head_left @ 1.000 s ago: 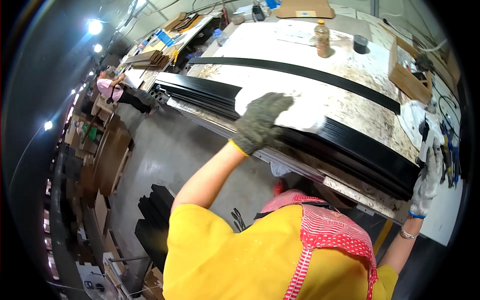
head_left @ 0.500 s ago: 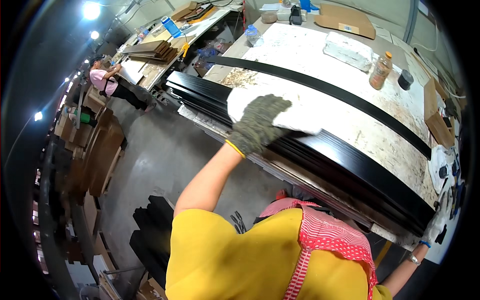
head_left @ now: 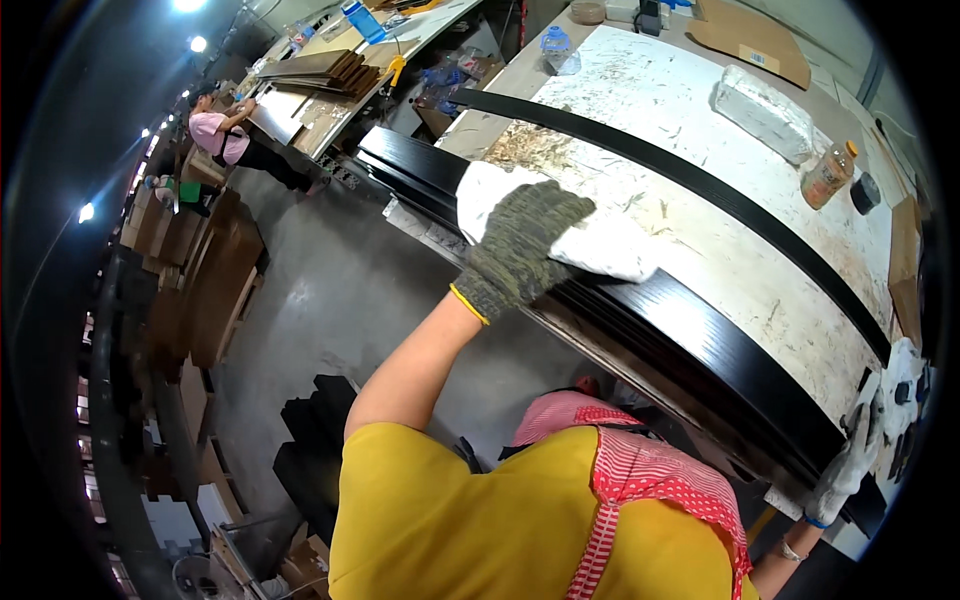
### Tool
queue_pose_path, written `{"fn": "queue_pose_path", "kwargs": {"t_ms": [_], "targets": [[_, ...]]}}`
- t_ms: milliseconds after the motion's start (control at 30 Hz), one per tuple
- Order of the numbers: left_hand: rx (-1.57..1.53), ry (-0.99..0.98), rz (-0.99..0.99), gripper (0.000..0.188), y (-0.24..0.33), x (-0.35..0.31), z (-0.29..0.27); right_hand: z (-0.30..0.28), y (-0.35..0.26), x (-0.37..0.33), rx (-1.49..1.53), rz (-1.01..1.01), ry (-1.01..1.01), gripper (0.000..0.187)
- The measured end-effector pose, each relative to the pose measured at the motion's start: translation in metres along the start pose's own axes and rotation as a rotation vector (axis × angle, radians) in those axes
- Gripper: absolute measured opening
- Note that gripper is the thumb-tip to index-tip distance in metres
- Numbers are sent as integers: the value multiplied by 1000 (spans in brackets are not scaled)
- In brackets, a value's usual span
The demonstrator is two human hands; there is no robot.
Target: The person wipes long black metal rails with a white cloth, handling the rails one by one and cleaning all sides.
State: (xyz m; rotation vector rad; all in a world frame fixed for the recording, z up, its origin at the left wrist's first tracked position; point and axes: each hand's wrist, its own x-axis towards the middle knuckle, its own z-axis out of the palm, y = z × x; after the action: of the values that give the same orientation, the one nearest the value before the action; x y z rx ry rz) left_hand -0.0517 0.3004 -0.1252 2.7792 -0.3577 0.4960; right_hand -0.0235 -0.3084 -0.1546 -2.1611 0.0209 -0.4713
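Left hand [head_left: 520, 245] in grey knitted glove pressed flat, fingers spread, on white cloth pad [head_left: 580, 235] atop stack of long black glossy wooden mouldings [head_left: 690, 350] along near edge of dust-strewn white workbench [head_left: 740, 250]. Likely stiff, heavy, scratch-prone; best gripped at both ends. Right hand [head_left: 845, 470] in white glove clasping far end.

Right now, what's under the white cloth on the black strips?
The left hand presses a white cloth flat on the stacked black strips; their glossy top runs on past both its edges. The strip surface directly beneath the cloth is covered, so its state there cannot be seen.
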Motion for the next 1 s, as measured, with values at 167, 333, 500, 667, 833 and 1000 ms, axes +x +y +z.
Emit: {"fn": "queue_pose_path", "kwargs": {"t_ms": [167,333,500,667,833,1000], "targets": [[64,82,-47,64,-78,-13,-23,-28,46,7,-539,-422,-105,39],[98,158,-90,50,-179,-23,-47,-52,67,2,-868,-578,19,48],[-536,532,-373,43,-293,-41,-68,-78,83,4,-976,-429,1,47],[-32,520,-791,41,-456,-129,-118,-78,113,27,-711,-196,-44,45],[-874,851,-789,43,-377,-130,-113,-81,109,19,-421,34,-29,44],[105,602,-307,35,-316,-124,-47,-72,99,20,-712,-108,-154,43]]}}
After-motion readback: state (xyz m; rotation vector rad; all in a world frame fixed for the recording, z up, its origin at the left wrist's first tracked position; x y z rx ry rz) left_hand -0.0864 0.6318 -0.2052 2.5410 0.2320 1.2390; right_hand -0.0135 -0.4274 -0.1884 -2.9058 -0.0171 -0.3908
